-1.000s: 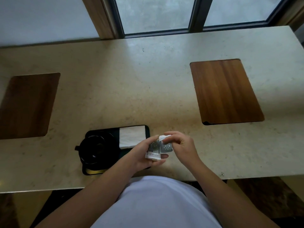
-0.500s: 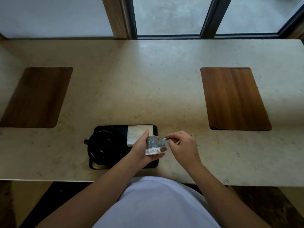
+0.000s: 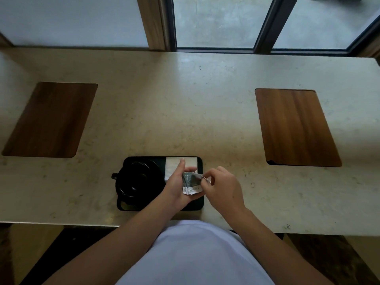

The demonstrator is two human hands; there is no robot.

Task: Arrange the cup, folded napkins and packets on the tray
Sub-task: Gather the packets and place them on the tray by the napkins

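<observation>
A black tray lies near the table's front edge. A black cup on a black saucer fills its left half, handle pointing left. A white folded napkin lies in the tray's far right corner. My left hand hovers over the tray's right half, shut on a small stack of grey and white packets. My right hand, just right of the tray, pinches the top packet's right edge with thumb and forefinger.
The beige stone table has two wooden inlays, one at the left and one at the right. A window with dark frames runs along the far side. My white shirt fills the bottom.
The stack of packets has stayed in my left hand over the tray. My right fingers have shifted along the top packet's right edge. The camera has tilted up a little.
</observation>
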